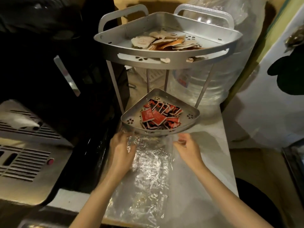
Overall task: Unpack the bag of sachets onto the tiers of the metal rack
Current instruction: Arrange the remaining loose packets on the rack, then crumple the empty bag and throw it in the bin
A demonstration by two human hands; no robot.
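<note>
Metal rack [164, 56]: two corner-shaped tiers on thin legs, standing on the counter [217, 162]. Judged stable, but a tug on anything caught under the lower rim could shift it.
Clear plastic bag [151, 163]: lies flat and crinkled on the counter just in front of the lower tier. Its long axis runs from the person toward the rack, the far end at the tier's front rim. It appears empty; whether a sachet is left inside cannot be told.
Upper tier [115, 45]: holds a loose heap of pale and orange sachets [166, 41]. Some lie at the front slots; judged liable to slip through if the rack is jolted.
Lower tier [130, 124]: holds red-and-black sachets [158, 116] piled toward the front rim; a knock from a hand could spill them.
Left hand [121, 150]: fingers curled on the bag's left edge near the far end.
Right hand [187, 145]: fingers bent, pinching the film at the bag's right far corner.
Risk: thin film may tear or slip from the pinch.
</note>
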